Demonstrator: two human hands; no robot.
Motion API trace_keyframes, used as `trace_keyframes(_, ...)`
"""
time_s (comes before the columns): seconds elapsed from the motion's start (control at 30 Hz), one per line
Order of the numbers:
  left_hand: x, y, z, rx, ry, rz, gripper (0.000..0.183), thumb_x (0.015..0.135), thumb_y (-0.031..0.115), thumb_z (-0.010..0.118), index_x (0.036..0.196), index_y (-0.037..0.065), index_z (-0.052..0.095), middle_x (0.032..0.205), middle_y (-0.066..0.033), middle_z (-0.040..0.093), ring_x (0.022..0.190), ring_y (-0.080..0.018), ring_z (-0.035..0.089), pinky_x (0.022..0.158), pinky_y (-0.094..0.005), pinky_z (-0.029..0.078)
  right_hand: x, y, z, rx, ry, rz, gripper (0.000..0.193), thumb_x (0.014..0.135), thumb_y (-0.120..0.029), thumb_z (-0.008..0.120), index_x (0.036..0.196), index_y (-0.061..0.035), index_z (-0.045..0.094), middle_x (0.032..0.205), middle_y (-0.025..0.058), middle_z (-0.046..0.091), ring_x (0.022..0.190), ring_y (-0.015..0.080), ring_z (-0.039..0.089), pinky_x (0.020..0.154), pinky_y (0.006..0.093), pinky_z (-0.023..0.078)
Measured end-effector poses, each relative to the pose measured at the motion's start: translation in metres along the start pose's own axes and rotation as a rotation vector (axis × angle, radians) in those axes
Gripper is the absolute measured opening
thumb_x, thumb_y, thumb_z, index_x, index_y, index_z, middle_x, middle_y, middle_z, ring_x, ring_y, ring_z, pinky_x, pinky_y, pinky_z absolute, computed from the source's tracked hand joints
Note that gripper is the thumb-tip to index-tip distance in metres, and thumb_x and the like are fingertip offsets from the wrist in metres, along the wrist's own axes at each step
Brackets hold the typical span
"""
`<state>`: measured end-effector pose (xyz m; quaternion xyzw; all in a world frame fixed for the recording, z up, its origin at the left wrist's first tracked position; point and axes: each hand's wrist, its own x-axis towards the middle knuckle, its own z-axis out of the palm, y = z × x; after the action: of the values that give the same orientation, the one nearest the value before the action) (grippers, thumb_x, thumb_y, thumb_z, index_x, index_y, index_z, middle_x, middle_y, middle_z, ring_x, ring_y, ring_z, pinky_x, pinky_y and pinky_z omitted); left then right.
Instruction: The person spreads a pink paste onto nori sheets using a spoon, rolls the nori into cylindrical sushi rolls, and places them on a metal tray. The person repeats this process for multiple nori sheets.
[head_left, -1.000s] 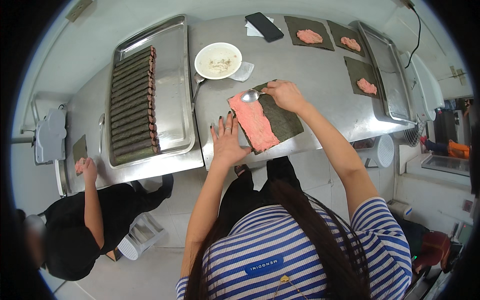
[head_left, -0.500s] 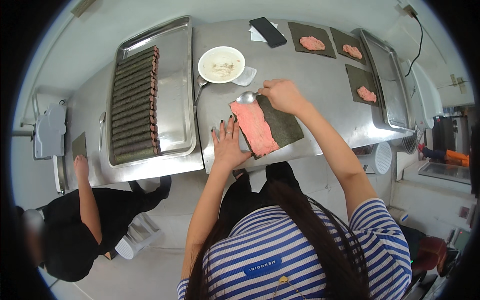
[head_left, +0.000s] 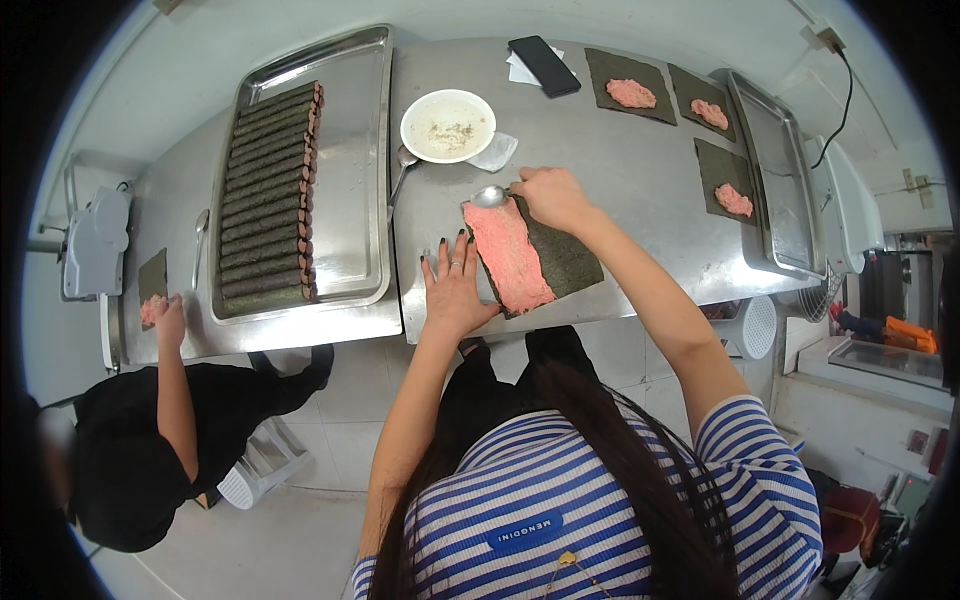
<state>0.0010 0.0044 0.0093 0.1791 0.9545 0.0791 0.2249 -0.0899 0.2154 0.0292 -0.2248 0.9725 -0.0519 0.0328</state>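
The left hand (head_left: 455, 285) lies flat, palm down, fingers spread and pointing away from the body on a nearly straight forearm, while the right hand (head_left: 552, 197) reaches further out, fingers curled in a closed grip, wrist bent leftward.

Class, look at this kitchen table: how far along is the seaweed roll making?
Done: a row of finished rolls fills the left tray. In hand: the right hand spreads pink paste with a spoon over a seaweed sheet, steadied by the left hand. Left: three sheets with paste dollops wait unrolled.
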Motion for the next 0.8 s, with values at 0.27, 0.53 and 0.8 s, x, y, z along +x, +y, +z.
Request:
trace_keyframes(0.27, 0.001, -0.001, 0.003, -0.025, 0.022, 0.009, 0.108, 0.063, 0.047, 0.077, 0.148, 0.006, 0.024, 0.157, -0.0097, 0.015, 0.145, -0.0328, 0.011, 0.115, -0.0563, 0.010, -0.025, 0.028, -0.004, 0.028, -0.006, 0.146, 0.022, 0.076, -0.006, 0.055, 0.089, -0.0103, 0.073, 0.090, 0.0121, 0.065, 0.086, 0.0314, 0.064, 0.074, 0.0434, 0.052)
trace_keyframes(0.53, 0.001, -0.002, 0.003, -0.005, 0.009, 0.013, 0.109, 0.064, 0.048, 0.075, 0.149, 0.005, 0.020, 0.158, -0.0096, 0.012, 0.145, -0.0336, 0.010, 0.115, -0.0560, 0.009, -0.029, 0.039, -0.016, 0.318, -0.068, 0.356, 0.028, 0.077, -0.008, 0.052, 0.095, -0.0108, 0.074, 0.091, 0.0154, 0.070, 0.086, 0.0334, 0.065, 0.075, 0.0434, 0.051)
trace_keyframes(0.8, 0.003, -0.003, 0.005, 0.017, -0.007, 0.032, 0.114, 0.064, 0.048, 0.075, 0.150, 0.006, 0.015, 0.159, -0.0108, 0.010, 0.146, -0.0340, 0.009, 0.115, -0.0569, 0.008, -0.046, 0.014, 0.009, 0.409, -0.049, 0.416, 0.024, 0.079, -0.010, 0.052, 0.091, -0.0103, 0.072, 0.089, 0.0164, 0.069, 0.085, 0.0347, 0.065, 0.074, 0.0446, 0.050)
